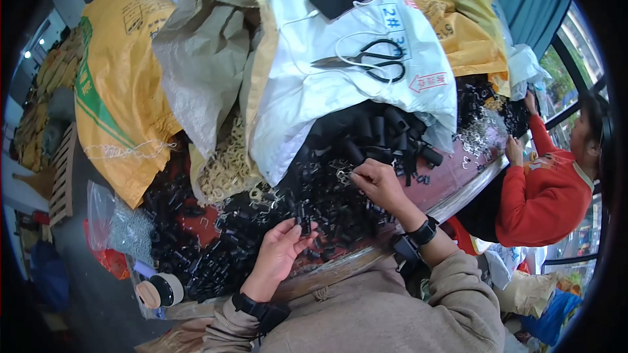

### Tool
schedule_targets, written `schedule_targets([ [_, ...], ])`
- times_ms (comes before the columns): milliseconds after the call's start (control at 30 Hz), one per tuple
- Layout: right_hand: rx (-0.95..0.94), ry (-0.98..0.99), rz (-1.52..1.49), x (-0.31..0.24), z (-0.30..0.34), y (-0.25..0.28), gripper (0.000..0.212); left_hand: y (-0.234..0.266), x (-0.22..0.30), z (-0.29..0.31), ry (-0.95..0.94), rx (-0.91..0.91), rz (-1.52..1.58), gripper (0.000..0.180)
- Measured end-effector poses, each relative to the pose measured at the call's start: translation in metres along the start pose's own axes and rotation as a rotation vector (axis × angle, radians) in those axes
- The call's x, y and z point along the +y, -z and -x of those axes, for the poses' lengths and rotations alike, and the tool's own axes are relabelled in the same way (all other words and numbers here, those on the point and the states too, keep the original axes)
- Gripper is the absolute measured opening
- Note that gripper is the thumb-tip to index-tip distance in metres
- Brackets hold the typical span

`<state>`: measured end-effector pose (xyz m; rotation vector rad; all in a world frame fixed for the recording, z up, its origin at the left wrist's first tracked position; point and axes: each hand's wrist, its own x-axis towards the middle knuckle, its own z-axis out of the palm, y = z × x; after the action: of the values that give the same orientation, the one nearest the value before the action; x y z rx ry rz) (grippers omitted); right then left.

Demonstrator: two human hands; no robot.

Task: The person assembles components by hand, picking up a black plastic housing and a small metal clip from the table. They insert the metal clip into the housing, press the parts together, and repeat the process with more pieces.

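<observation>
Right at the tips of the left grip (276, 250), pinching one small black plastic fitting (303, 218). Over at the right grip (382, 186), pressed together at the tips; cannot tell on what. Finished from unfinished? Cannot tell either! Plenty left, seemingly: loose black fittings (219, 258) heaped left of the left grip, beige ring-like clips (226, 173) beyond, black tubes (377, 131) just past the right grip.

Left grip (280, 250) pinching — right grip (381, 183) curled.
</observation>
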<state>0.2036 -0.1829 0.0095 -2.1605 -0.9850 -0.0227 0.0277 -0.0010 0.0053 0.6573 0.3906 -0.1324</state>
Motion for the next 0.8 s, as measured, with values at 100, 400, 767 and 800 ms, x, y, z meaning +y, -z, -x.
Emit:
schedule_targets([
  [100,-0.015,-0.162,-0.25,0.004,0.008,0.002,0.014,-0.005,-0.002,-0.002,-0.007,-0.003,0.009,0.022],
  [400,-0.266,-0.641,-1.12,-0.01,0.017,-0.009,0.018,-0.02,0.0,-0.016,-0.038,-0.045,0.079,0.024],
  [767,-0.176,-0.303,-0.856,-0.046,0.019,-0.027,0.016,-0.019,-0.008,-0.029,-0.117,-0.078,0.152,0.026],
  [800,-0.173,-0.246,-0.831,-0.046,0.019,-0.03,0.016,-0.018,-0.009,-0.028,-0.128,-0.085,0.149,0.024],
])
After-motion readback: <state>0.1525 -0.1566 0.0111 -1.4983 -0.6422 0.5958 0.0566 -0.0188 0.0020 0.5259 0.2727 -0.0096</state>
